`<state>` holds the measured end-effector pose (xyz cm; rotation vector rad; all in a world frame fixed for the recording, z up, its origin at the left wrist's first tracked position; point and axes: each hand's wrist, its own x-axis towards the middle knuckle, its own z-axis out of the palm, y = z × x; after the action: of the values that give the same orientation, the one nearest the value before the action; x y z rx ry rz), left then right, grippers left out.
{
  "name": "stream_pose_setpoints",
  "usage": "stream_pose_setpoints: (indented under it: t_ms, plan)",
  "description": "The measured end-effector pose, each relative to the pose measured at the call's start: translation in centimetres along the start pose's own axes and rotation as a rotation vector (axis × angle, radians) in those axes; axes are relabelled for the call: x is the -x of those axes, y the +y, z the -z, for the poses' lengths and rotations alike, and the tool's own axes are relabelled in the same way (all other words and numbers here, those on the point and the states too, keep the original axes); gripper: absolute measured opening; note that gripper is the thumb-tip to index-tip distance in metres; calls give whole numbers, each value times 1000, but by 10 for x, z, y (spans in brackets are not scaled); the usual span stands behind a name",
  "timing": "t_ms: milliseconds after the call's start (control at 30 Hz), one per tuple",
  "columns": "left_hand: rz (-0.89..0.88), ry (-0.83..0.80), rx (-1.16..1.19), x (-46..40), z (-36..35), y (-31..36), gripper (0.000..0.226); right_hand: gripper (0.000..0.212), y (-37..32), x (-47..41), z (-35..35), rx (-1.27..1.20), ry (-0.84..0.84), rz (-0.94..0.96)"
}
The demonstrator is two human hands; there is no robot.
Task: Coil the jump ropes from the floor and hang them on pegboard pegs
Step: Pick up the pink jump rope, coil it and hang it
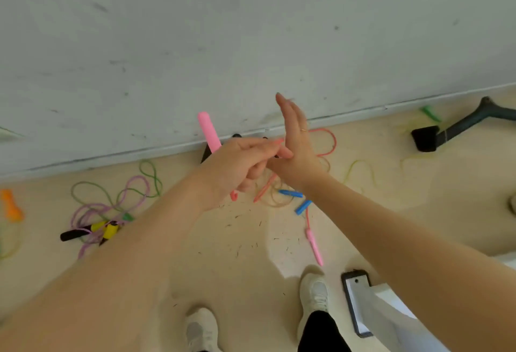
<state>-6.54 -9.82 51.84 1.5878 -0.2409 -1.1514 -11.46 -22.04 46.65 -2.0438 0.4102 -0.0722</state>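
Beige floor [251, 268] meets a scuffed grey wall [195, 44] across the frame's middle, bits of debris scattered about. Centre frame, the left hand [237, 167] curls around a pink jump rope handle [208, 131]; the right hand [296, 139] stands flat, fingers straight and together. More ropes lie around (a purple-green tangle [111, 206] at left, blue handles [296, 198] centre-right).

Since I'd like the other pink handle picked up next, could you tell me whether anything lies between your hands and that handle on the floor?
Nothing visible blocks it. The pink handle on the floor lies in the open on bare floor, below the right hand and left hand. The blue handles lie beside its cord, not over it.
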Motion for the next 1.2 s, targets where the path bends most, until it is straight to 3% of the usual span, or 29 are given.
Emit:
stream_pose_setpoints:
  t_ms: [133, 267, 400, 700, 800, 900, 967, 1067, 1200]
  plan:
    - [-164, -49, 164, 58, -19, 83, 26, 15, -87, 7, 77, -132, -83, -91]
    - [-353, 47, 395, 119, -28, 152, 29, 29, -143, 25, 144, -74, -110, -206]
    - [-462, 176, 515, 168, -35, 200, 33, 25, -185, 48, 201, -15, -182, -203]
    - [-669, 398, 669, 256, -19, 272, 40, 19, -227, 98, 258, -22, -55, -173]
    - [-636, 366, 562, 280, -10, 278, 47, 18, -271, 106, 247, 275, -113, -53]
    - [-524, 263, 345, 301, -13, 278, 46, 24, -333, 121, 218, 765, -418, 174]
    - [-421, 206, 120, 312, -14, 277, 44, 23, -377, 137, 197, 819, -524, 329]
    - [-357, 109, -62, 330, -11, 269, 39, 16, -435, 158, 179, 677, -463, 496]
    - [-365, -28, -5, 349, -2, 258, 24, 17, -474, 163, 175, 540, -187, 594]
